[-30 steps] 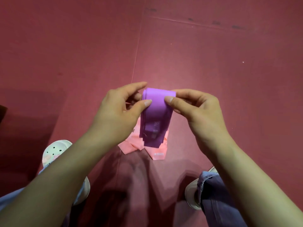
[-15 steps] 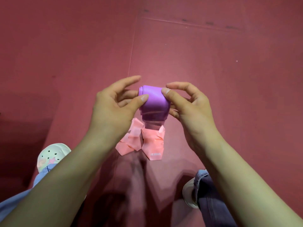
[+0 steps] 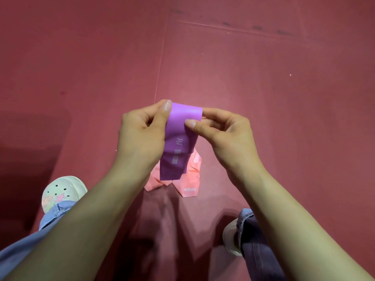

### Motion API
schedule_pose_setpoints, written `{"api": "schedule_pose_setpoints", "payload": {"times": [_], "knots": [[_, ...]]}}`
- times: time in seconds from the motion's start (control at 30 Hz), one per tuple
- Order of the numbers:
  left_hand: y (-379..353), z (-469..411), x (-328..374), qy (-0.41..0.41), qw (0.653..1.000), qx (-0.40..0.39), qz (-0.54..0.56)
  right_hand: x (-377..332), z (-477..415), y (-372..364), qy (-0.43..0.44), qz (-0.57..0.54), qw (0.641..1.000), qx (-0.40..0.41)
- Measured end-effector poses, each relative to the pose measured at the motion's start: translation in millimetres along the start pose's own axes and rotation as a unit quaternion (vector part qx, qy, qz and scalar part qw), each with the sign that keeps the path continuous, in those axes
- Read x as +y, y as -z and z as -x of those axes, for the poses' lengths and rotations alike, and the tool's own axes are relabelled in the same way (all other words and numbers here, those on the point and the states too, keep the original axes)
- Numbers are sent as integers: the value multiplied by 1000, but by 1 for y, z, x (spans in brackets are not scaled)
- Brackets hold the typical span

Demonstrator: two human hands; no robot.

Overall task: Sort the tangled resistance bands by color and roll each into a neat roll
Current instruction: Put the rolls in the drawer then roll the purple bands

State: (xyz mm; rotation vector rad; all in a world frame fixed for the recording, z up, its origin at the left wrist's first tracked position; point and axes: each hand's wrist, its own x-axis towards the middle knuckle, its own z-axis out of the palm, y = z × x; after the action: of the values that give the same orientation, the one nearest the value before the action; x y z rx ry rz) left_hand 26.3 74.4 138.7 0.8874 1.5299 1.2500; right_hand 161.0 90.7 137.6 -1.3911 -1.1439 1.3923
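Head view: the left hand (image 3: 142, 134) and right hand (image 3: 225, 132) each hold a pinching grip on the top fold of one purple band (image 3: 178, 142), which hangs above the floor (image 3: 263, 78). One pink band (image 3: 190, 179) lies beneath, partly hidden by it. A white clog (image 3: 60, 193) and a second shoe (image 3: 229, 238) stand either side. Ahead is open floor, crossed by a seam (image 3: 160, 63).

Open red mat (image 3: 263, 82) ahead, pink band (image 3: 190, 177) underneath, left shoe (image 3: 63, 191), right shoe (image 3: 230, 237) flanking

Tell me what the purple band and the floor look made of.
Purple band: thin latex or rubber, likely; matte with a soft sheen, it drapes limply in folded layers. Floor: probably foam or rubber matting, matte red, with straight seams between panels.
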Motion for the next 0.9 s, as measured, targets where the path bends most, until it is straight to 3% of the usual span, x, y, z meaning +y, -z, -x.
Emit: {"api": "schedule_pose_setpoints", "payload": {"times": [0.13,0.27,0.57,0.9], "knots": [[-1,1,-2,-5,999,-31,-28,2,0,3,6,61,998,25],[1,4,-1,-28,999,-40,-15,2,1,1,0,8,1000,-9],[1,5,3,-29,998,-54,29,-5,3,1,-23,-41,999,25],[1,5,3,-12,1000,12,-6,-5,4,-1,-49,-7,999,-9]]}}
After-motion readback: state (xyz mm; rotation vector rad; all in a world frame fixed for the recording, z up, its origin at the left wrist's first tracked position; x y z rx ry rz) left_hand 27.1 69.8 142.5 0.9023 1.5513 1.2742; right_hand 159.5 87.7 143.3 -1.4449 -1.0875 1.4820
